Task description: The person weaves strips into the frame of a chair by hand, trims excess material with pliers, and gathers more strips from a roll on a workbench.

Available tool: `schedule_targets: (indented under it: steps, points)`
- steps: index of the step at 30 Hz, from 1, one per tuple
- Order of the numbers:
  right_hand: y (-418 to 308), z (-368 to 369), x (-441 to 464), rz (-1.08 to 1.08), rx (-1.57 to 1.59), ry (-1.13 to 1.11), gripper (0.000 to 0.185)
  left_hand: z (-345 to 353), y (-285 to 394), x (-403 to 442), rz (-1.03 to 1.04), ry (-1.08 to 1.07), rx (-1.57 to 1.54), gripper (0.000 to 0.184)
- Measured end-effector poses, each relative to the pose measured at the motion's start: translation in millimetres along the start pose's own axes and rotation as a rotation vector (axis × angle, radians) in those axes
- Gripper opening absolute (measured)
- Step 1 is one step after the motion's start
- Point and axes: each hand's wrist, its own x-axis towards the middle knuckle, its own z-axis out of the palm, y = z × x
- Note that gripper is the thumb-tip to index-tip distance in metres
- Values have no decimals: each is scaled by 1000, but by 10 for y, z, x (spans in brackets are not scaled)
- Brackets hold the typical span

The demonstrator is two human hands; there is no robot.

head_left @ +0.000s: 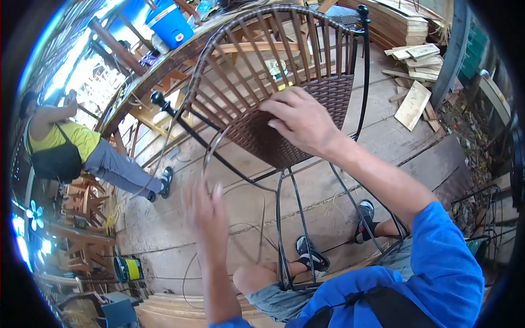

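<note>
Our right hand [302, 121] is curled at the wicker weave [333, 98]'s upper edge, blurry left hand [205, 210] near a strand [209, 153]; can't tell either grip.

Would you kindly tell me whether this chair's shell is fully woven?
Only partly: tight weave fills the lower part, while bare slats with gaps show above.

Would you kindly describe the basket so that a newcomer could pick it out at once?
In the middle of the plank floor is a black frame of thin bars. Set within it is the basket, with the right hand at its weave. Unlike the bare bars around it, it is brown, closely woven at one end, with open slats running to a curved rim.
</note>
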Motion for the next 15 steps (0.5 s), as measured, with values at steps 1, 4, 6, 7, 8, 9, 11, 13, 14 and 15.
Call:
schedule_targets:
  steps: [1, 4, 6, 7, 8, 9, 11, 13, 14, 15]
  points:
    - [-52, 73, 105, -53, -51, -14, 31, 131, 96, 240, 74, 103, -38, 23]
    - [-84, 308, 312, -161, -145, -53, 30, 427, 105, 752, 11, -17, 72, 16]
    - [-46, 447, 293, -119, -216, -81, 30, 659, -66, 835, -17, -108, 183, 15]
    - [-47, 490, 283, -97, -254, -95, 30, 725, -154, 804, 45, -35, 151, 15]
    - [-60, 525, 251, -80, -272, -82, 32, 792, -246, 790, 109, 40, 118, 16]
    - [-60, 549, 238, -62, -272, -96, 32, 856, -339, 763, 177, 109, 84, 16]
    - [-97, 585, 208, -19, -272, -114, 33, 948, -506, 701, 210, 149, 134, 16]
    - [-54, 613, 195, -43, -237, -46, 36, 1091, -510, 778, 275, 220, 145, 17]
    - [-38, 590, 168, -89, -268, 7, 38, 1123, -521, 785, 283, 199, 141, 20]
    - [-21, 521, 95, -94, -202, -25, 40, 1131, -512, 773, 267, 188, 131, 21]
